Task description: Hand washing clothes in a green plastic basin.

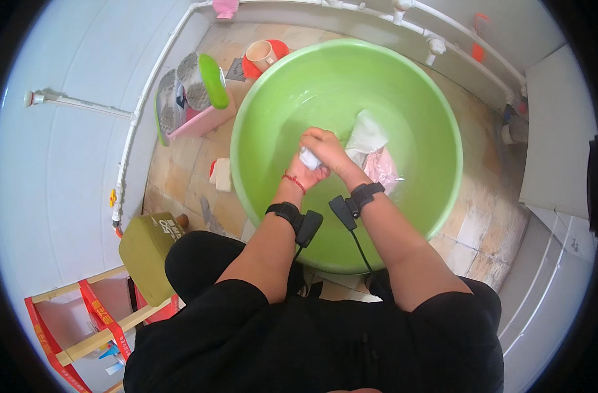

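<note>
A large round green plastic basin (pixel 269 115) stands on the floor in front of me, with water in it. Above its middle, my left hand (pixel 306 172) and my right hand (pixel 324 145) are clasped around a small bunched white cloth (pixel 309 158). Much of that cloth is hidden by my fingers. To the right of my hands, a white cloth (pixel 368 133) and a pink cloth (pixel 381 169) lie against each other, wet, in the basin. Black straps with small dark devices sit on both my forearms, and cables run down from them.
A pink box (pixel 203 120) holding green-edged slippers (pixel 213 81) stands to the left. Behind it, a beige mug (pixel 261 55) rests in a red dish (pixel 281 49). A beige block (pixel 223 175) lies beside the basin. White pipes (pixel 372 11) run along the walls.
</note>
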A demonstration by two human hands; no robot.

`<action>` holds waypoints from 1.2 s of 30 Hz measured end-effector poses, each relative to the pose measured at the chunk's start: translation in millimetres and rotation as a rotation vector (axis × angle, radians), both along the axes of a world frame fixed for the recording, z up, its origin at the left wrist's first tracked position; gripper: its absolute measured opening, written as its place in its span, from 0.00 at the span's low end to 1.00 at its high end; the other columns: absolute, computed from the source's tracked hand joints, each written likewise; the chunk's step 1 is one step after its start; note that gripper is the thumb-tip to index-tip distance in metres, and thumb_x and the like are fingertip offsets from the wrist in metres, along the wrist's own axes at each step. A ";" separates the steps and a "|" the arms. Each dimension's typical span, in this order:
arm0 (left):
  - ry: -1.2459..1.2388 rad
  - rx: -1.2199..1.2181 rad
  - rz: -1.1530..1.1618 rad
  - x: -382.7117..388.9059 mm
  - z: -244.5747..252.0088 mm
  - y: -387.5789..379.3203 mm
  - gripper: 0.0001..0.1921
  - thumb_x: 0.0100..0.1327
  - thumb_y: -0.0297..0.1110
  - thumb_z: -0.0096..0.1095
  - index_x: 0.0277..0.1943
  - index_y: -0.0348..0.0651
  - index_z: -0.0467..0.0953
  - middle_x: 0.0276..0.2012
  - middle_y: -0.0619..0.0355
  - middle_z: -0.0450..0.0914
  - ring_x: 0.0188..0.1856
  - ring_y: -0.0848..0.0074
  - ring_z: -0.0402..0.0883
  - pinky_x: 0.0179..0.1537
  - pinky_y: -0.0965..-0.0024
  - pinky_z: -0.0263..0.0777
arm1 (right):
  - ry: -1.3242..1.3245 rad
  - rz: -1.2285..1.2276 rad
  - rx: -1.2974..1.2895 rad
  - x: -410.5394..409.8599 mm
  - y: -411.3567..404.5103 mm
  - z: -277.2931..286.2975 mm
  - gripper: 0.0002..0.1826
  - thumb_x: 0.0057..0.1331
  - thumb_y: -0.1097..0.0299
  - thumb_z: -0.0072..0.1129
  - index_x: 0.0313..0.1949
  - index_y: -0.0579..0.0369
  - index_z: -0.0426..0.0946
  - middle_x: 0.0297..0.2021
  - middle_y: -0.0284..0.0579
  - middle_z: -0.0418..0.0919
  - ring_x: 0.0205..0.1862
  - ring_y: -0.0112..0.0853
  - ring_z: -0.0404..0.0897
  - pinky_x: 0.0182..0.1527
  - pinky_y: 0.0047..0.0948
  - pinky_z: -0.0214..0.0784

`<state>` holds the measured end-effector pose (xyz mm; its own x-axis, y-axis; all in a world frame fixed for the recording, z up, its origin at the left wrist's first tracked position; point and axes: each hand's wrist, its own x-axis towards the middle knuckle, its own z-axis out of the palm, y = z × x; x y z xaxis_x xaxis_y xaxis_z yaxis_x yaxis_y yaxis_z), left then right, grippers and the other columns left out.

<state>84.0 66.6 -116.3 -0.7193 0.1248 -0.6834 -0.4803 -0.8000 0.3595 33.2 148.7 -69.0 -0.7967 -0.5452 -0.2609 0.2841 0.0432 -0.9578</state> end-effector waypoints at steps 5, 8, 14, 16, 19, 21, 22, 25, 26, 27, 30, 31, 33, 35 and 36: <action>0.107 0.026 0.126 -28.3 32.2 4.9 0.15 0.61 0.51 0.40 0.38 0.51 0.70 0.33 0.64 0.74 0.33 0.78 0.74 0.29 0.74 0.69 | 0.986 -0.120 0.461 0.6 2.1 25.5 0.15 0.57 0.56 0.48 0.31 0.56 0.70 0.29 0.47 0.71 0.33 0.36 0.69 0.41 0.36 0.57; 0.119 -0.079 -0.053 -27.8 47.8 4.3 0.13 0.61 0.50 0.42 0.31 0.53 0.69 0.23 0.67 0.72 0.20 0.82 0.69 0.14 0.78 0.60 | 0.942 -0.109 0.518 -14.7 0.3 22.6 0.16 0.59 0.54 0.46 0.32 0.55 0.70 0.31 0.50 0.71 0.35 0.39 0.69 0.43 0.38 0.55; -0.042 -0.358 0.007 -36.2 68.7 38.2 0.13 0.58 0.48 0.49 0.24 0.51 0.65 0.14 0.68 0.62 0.11 0.84 0.59 0.09 0.80 0.46 | 0.664 0.002 0.598 -31.9 16.1 36.4 0.20 0.62 0.54 0.38 0.26 0.57 0.72 0.29 0.52 0.74 0.34 0.46 0.72 0.39 0.42 0.59; -0.035 -0.400 0.020 -34.2 60.2 47.8 0.14 0.57 0.49 0.49 0.23 0.52 0.64 0.13 0.68 0.62 0.10 0.83 0.59 0.09 0.79 0.45 | 0.512 0.029 0.644 -34.2 21.7 32.0 0.22 0.62 0.53 0.36 0.26 0.58 0.73 0.31 0.53 0.75 0.35 0.47 0.73 0.40 0.43 0.61; 0.016 -0.784 -0.165 -29.0 -1.7 45.1 0.14 0.58 0.46 0.45 0.24 0.46 0.67 0.13 0.62 0.66 0.12 0.77 0.64 0.11 0.74 0.52 | 0.473 0.078 0.701 -37.7 26.0 18.4 0.24 0.62 0.51 0.36 0.28 0.59 0.74 0.31 0.53 0.76 0.34 0.48 0.74 0.38 0.41 0.66; 0.053 -1.103 -0.379 -24.4 -20.5 48.8 0.15 0.59 0.41 0.42 0.26 0.40 0.71 0.14 0.55 0.71 0.14 0.72 0.70 0.14 0.69 0.60 | 0.297 0.200 0.759 -42.7 29.1 -12.0 0.25 0.59 0.50 0.40 0.30 0.64 0.72 0.28 0.58 0.74 0.33 0.49 0.73 0.39 0.38 0.65; -0.046 -1.124 -0.420 -18.2 -16.4 58.6 0.17 0.59 0.41 0.38 0.27 0.37 0.71 0.15 0.51 0.72 0.17 0.68 0.72 0.18 0.66 0.63 | 0.288 0.197 0.764 -44.8 38.4 -15.3 0.25 0.59 0.50 0.40 0.30 0.64 0.72 0.28 0.58 0.74 0.33 0.49 0.73 0.39 0.38 0.65; 0.039 -1.371 -0.598 4.8 -31.9 47.7 0.23 0.60 0.42 0.29 0.28 0.32 0.72 0.19 0.47 0.76 0.22 0.60 0.76 0.27 0.61 0.68 | -0.136 0.276 0.752 -52.3 57.1 -12.6 0.24 0.56 0.51 0.46 0.36 0.62 0.72 0.31 0.56 0.76 0.36 0.49 0.74 0.41 0.40 0.66; -0.021 -1.227 -0.768 12.0 -36.8 43.2 0.23 0.60 0.42 0.31 0.30 0.33 0.73 0.20 0.47 0.76 0.24 0.59 0.77 0.30 0.61 0.69 | -0.176 0.260 0.739 -56.7 67.2 -15.1 0.24 0.55 0.50 0.47 0.39 0.61 0.71 0.32 0.54 0.76 0.36 0.49 0.74 0.41 0.42 0.66; -0.064 -1.067 -0.940 15.8 -39.2 44.9 0.22 0.59 0.43 0.34 0.32 0.33 0.74 0.21 0.48 0.77 0.25 0.59 0.77 0.32 0.61 0.70 | 0.096 0.180 0.841 -64.0 83.6 -36.8 0.25 0.54 0.50 0.48 0.41 0.60 0.70 0.34 0.54 0.76 0.37 0.49 0.74 0.43 0.41 0.66; 0.019 -1.299 -1.295 30.3 -48.2 39.4 0.22 0.57 0.46 0.40 0.37 0.34 0.74 0.29 0.46 0.78 0.33 0.58 0.78 0.37 0.62 0.70 | 0.499 -0.059 0.977 -67.7 114.7 -78.6 0.24 0.52 0.54 0.51 0.44 0.56 0.69 0.39 0.53 0.74 0.41 0.48 0.73 0.45 0.41 0.64; 0.014 -1.300 -1.295 32.9 -53.7 37.9 0.22 0.57 0.46 0.40 0.37 0.34 0.74 0.29 0.46 0.78 0.33 0.58 0.78 0.37 0.62 0.70 | 0.628 -0.230 1.012 -64.3 120.1 -84.9 0.23 0.50 0.58 0.53 0.46 0.53 0.69 0.42 0.53 0.73 0.43 0.46 0.72 0.46 0.41 0.63; -0.038 -1.483 -1.014 33.8 -67.0 38.1 0.25 0.54 0.49 0.46 0.43 0.33 0.71 0.39 0.44 0.75 0.41 0.61 0.76 0.43 0.64 0.68 | 0.549 -0.170 1.019 -53.2 128.9 -100.1 0.25 0.49 0.57 0.54 0.45 0.56 0.68 0.43 0.54 0.72 0.45 0.46 0.71 0.46 0.38 0.63; -0.039 -1.436 -0.818 27.0 -82.7 36.3 0.26 0.54 0.50 0.47 0.47 0.36 0.68 0.42 0.47 0.74 0.44 0.63 0.74 0.45 0.65 0.66 | 0.480 -0.114 1.023 -49.5 125.3 -111.9 0.26 0.49 0.57 0.55 0.45 0.58 0.68 0.43 0.56 0.71 0.47 0.46 0.69 0.47 0.36 0.62; -0.052 -1.382 -0.623 23.6 -93.1 32.7 0.27 0.54 0.51 0.48 0.51 0.38 0.65 0.45 0.49 0.72 0.47 0.65 0.72 0.47 0.65 0.65 | 0.420 0.098 0.998 -47.4 114.6 -117.6 0.28 0.49 0.56 0.57 0.46 0.59 0.67 0.42 0.55 0.72 0.46 0.45 0.70 0.47 0.36 0.62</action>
